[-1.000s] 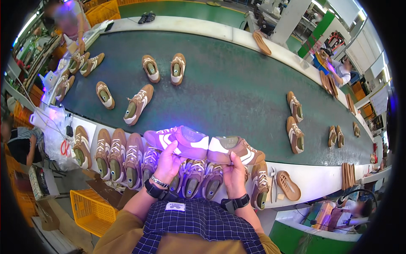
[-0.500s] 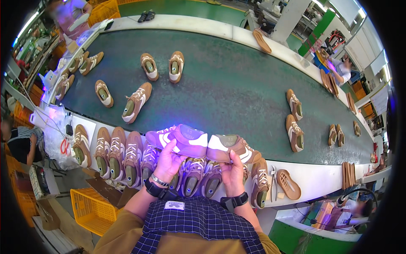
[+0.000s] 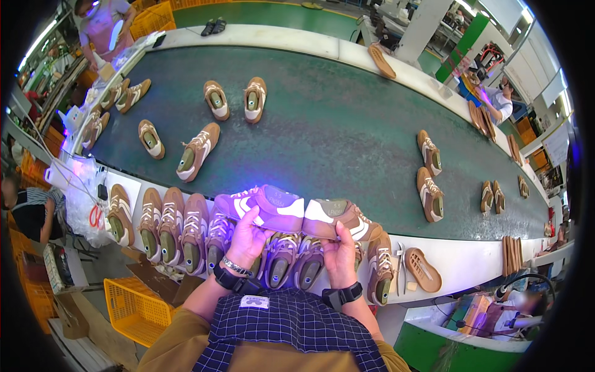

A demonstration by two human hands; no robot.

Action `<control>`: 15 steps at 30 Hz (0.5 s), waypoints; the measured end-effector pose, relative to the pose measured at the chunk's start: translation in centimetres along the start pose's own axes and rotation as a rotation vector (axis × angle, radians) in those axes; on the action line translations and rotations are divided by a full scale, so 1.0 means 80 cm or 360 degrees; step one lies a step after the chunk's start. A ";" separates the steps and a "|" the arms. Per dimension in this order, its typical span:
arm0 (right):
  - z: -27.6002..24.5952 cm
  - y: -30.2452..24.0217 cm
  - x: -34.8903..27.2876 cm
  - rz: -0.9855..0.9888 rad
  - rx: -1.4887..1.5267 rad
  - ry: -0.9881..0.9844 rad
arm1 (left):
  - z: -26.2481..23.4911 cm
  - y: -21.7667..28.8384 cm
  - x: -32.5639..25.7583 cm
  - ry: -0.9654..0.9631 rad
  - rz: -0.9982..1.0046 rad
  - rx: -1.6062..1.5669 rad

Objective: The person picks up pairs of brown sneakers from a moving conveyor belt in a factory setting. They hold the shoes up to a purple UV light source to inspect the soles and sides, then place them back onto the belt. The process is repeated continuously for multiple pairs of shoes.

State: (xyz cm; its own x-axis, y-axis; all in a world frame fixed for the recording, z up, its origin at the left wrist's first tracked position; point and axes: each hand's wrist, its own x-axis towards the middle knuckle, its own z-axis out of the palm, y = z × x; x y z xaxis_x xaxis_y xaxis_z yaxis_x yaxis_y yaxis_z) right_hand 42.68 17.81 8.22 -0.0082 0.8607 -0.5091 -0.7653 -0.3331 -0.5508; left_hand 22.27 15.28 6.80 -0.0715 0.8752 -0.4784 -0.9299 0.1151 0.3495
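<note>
moved since earlier frames: barely anything; both hands hold the same pair of sneakers at the same spot, loose shoes on the belt have crept a little to the right
head view, left hand: fingers clamped on the left sneaker, gripped from below, toe pointing left, lit purple by a violet light
head view, right hand: fingers clamped on the right sneaker, tan with white stripes, toe pointing right
pair position: heels meet in the middle, touching or nearly so, held sole-down just above the near edge of the green conveyor belt
wrists: black watch-like band on each, plus a bead bracelet on the left
below the hands: row of tan sneakers standing side by side on the white ledge, toes toward the belt, some partly hidden by the hands
right of the row: bare brown outsole lying flat on the ledge
on the belt: loose tan sneakers, one on its side up left, a pair further back, more at right
lower left: yellow plastic crate on the floor
far corners: other people at work, top left and top right, well apart from the hands
</note>
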 end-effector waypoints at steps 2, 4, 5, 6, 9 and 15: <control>0.002 0.000 0.000 -0.0015 -0.0036 -0.0012 | -0.005 -0.001 0.004 0.0010 -0.0004 -0.0014; -0.001 0.002 -0.001 -0.0036 -0.0067 -0.0012 | -0.007 -0.002 0.004 0.0010 0.0012 0.0011; -0.003 0.003 -0.001 -0.0047 -0.0083 -0.0014 | -0.008 -0.002 0.004 0.0006 0.0030 0.0043; -0.004 0.003 -0.002 -0.0066 -0.0109 -0.0042 | -0.009 -0.002 0.005 0.0003 0.0048 0.0075; 0.004 -0.003 -0.012 -0.0133 -0.0188 -0.0126 | -0.008 0.002 0.002 0.0025 0.0107 0.0194; 0.006 -0.012 -0.013 -0.0322 -0.0360 -0.0247 | -0.003 0.008 -0.001 -0.0089 0.0202 0.0275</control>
State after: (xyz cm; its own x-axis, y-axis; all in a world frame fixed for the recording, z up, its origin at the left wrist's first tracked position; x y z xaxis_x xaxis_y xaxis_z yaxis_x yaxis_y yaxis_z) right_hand 43.08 17.38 9.61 0.0183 0.9606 -0.2774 -0.5996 -0.2115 -0.7719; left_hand 21.61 15.15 6.89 -0.1594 0.9119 -0.3781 -0.8385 0.0771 0.5394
